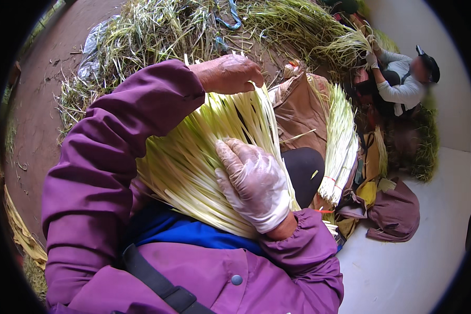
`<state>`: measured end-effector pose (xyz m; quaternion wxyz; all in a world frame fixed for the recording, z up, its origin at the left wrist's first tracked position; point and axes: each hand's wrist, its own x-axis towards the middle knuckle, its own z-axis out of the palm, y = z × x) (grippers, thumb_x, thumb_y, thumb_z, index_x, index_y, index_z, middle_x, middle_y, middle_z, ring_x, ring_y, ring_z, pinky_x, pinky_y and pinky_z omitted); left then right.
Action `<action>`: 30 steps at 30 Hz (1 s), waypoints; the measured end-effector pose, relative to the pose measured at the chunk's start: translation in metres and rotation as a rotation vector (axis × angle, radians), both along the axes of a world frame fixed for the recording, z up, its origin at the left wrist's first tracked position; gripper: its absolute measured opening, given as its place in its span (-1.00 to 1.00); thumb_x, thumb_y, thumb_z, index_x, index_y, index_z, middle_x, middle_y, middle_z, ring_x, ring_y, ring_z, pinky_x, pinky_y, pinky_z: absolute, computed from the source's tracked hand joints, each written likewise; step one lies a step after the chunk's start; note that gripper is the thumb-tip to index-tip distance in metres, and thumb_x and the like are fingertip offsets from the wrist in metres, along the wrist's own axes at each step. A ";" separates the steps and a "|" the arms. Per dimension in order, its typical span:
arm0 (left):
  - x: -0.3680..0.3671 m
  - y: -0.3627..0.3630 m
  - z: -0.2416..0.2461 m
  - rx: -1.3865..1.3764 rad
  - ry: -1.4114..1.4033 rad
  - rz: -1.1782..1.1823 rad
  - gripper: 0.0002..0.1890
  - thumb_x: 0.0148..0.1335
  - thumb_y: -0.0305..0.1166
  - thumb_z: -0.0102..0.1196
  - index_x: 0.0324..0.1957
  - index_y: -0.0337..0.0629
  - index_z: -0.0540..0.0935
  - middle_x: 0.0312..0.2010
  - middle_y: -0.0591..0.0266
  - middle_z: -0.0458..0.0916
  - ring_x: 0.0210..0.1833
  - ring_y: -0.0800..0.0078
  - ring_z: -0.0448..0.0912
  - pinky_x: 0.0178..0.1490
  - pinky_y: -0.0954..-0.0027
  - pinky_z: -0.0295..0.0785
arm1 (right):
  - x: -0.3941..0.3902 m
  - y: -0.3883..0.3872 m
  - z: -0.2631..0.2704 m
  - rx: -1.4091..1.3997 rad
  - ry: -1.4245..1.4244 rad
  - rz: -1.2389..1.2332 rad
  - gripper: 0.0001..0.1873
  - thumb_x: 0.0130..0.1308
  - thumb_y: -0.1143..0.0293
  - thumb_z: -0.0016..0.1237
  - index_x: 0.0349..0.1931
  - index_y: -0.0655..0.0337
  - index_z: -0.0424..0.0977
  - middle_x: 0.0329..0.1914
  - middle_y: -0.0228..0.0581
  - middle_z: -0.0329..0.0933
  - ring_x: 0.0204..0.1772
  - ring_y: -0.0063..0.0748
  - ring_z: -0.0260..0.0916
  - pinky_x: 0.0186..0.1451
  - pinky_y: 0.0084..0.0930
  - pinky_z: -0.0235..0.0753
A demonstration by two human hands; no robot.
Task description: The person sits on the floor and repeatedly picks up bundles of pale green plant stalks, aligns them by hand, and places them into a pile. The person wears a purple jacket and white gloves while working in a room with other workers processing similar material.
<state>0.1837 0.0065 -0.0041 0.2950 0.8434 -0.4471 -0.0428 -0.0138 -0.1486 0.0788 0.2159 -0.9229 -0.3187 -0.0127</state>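
A broad spread of pale yellow-green leafy stalks (pixel 188 165), which look like blanched chives, lies across my lap. My right hand (pixel 255 180), in a thin whitish glove stained at the fingers, rests palm down on the stalks, thumb apart from the fingers. At the far ends of the stalks is my bare left hand (pixel 233 73), its fingers curled over a few stalk ends; the thumb is hidden. My purple sleeve (pixel 102 153) covers part of the spread on the left. Beside my dark-clad knee (pixel 304 172) lies a bundle of similar stalks (pixel 339 145), tied with a red band.
Heaps of greenish stalks and dry leaves (pixel 168 35) lie ahead on brown ground. Brown sacking (pixel 300 114) is beyond my knee. At the upper right, a person (pixel 402 78) with gloved hands holds stalks. A brownish-purple cloth (pixel 396 214) lies on the pale floor (pixel 400 267).
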 end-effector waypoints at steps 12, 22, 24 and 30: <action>-0.020 0.002 -0.004 -0.152 -0.166 0.178 -0.90 0.29 -0.44 0.12 -0.38 -0.19 0.59 -0.36 0.19 0.56 -0.27 0.20 0.61 -0.17 0.17 0.56 | 0.003 -0.004 0.000 0.050 0.050 0.011 -0.48 0.22 0.37 0.19 0.21 0.25 0.48 0.11 0.01 0.56 0.10 0.06 0.55 0.15 -0.13 0.53; -0.025 0.046 -0.033 -0.599 0.275 0.671 -0.83 0.37 -0.40 0.18 -0.08 -0.23 0.71 -0.32 0.34 0.71 -0.30 0.63 0.59 -0.20 0.50 0.52 | 0.038 -0.070 0.012 0.228 0.202 -0.236 -0.43 0.45 0.09 0.08 0.29 0.32 0.45 0.18 0.15 0.57 0.24 0.06 0.53 0.32 -0.19 0.48; -0.030 0.055 -0.038 -0.636 0.307 0.693 -0.84 0.41 -0.45 0.18 -0.05 -0.28 0.71 -0.24 0.41 0.70 -0.22 0.73 0.54 -0.16 0.60 0.48 | 0.058 -0.095 0.004 0.214 0.426 -0.461 -0.33 0.43 -0.01 0.10 0.32 0.36 0.42 0.18 0.17 0.58 0.25 0.03 0.54 0.33 -0.25 0.48; -0.045 0.083 -0.047 -0.621 0.426 0.776 -0.82 0.42 -0.42 0.19 -0.03 -0.28 0.71 -0.24 0.40 0.72 -0.20 0.73 0.55 -0.12 0.60 0.48 | 0.064 -0.100 -0.052 0.587 1.108 -0.478 -0.29 0.41 -0.06 0.16 0.31 0.36 0.43 0.18 -0.24 0.59 0.26 -0.52 0.44 0.37 -0.49 0.35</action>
